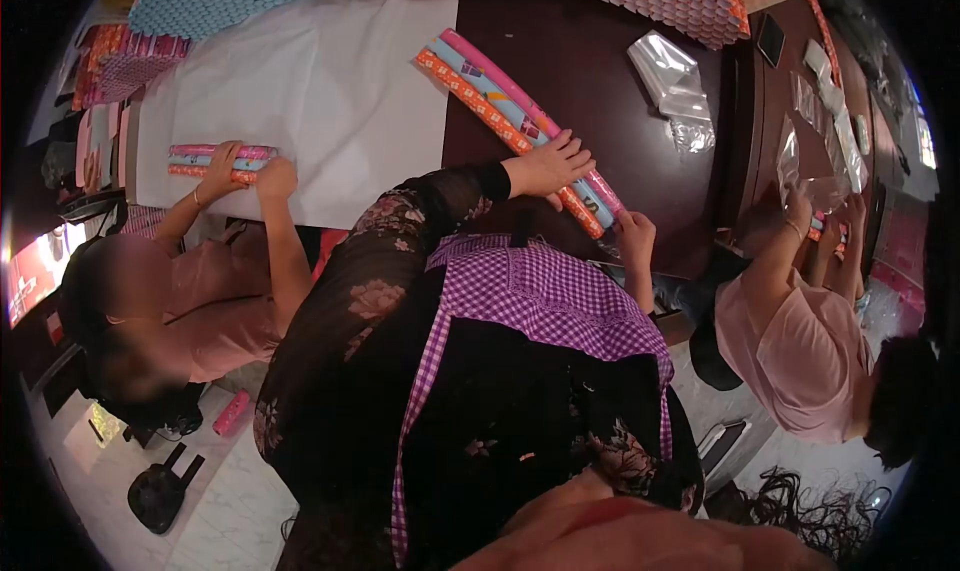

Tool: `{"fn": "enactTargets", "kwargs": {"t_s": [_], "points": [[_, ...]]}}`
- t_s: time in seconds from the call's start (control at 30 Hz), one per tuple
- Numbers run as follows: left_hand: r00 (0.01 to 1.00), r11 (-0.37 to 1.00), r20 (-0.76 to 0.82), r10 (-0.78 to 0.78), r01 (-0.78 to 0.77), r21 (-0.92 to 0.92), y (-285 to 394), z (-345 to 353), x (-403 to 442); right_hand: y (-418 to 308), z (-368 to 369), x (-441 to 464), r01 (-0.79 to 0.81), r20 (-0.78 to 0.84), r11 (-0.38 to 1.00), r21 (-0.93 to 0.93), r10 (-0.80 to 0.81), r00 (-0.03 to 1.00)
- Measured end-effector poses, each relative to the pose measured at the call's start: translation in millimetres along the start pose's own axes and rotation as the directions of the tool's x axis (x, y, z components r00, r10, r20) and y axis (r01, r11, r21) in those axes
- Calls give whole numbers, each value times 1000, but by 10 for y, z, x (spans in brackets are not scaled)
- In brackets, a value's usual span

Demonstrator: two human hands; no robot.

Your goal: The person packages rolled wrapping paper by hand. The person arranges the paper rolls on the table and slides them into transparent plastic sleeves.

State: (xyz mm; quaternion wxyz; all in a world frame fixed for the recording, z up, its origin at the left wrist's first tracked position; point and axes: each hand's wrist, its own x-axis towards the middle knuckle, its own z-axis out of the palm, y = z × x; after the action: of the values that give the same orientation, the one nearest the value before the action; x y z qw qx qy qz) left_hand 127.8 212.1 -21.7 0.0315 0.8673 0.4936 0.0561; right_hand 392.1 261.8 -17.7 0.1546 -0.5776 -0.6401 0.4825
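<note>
Three rolls of wrapping paper (500, 91), one pink, one light blue and one orange, lie side by side at a slant on the dark table. A shiny clear film seems to cover them. Across their lower half lies my left hand (550, 166), palm down, fingers stretched over the rolls. At their near end is my right hand (635, 236), its fingers closed at the edge of the bundle. Whether those fingers pinch the film or a roll is hard to make out.
Clear plastic bags (675, 81) lie at the table's right. White sheeting (350, 81) covers the left part. Stacked rolls (620, 1) line the back. A co-worker at left holds a similar bundle (220, 161); another at right handles a clear bag (810, 186). A phone (770, 41) lies far right.
</note>
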Motion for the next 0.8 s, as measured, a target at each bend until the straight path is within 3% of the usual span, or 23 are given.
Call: {"fn": "enactTargets", "kwargs": {"t_s": [0.07,0.2,0.27,0.4,0.47,0.53,0.57,0.67,0.8], "points": [[1000,1000,-5,12,-12,-5,8,15,-4,15,30,25,-181,19,966,186,181,983],[999,999,-40,16,-15,31,10,13,4,-21,11,54,-205,78,953,223,193,978],[1000,999,-23,17,-16,36,25,3,14,-9,17,53,-159,72,963,217,147,987],[998,1000,58,8,-8,-4,19,-3,28,70,58,137,-214,59,946,241,206,977],[998,999,62,17,-14,-45,8,-20,35,165,60,133,-50,-4,998,38,50,999],[999,999,51,11,-8,-45,1,10,42,-24,8,-7,-113,-17,993,25,114,993],[999,999,46,8,-6,-42,4,5,26,-37,12,-48,-68,-60,998,-15,67,996],[996,999,87,-2,7,-52,-3,-8,35,161,-51,-143,-27,-43,960,-277,15,999],[996,998,88,-8,14,-63,4,4,44,138,8,-310,-66,-33,986,-156,61,998]]}}
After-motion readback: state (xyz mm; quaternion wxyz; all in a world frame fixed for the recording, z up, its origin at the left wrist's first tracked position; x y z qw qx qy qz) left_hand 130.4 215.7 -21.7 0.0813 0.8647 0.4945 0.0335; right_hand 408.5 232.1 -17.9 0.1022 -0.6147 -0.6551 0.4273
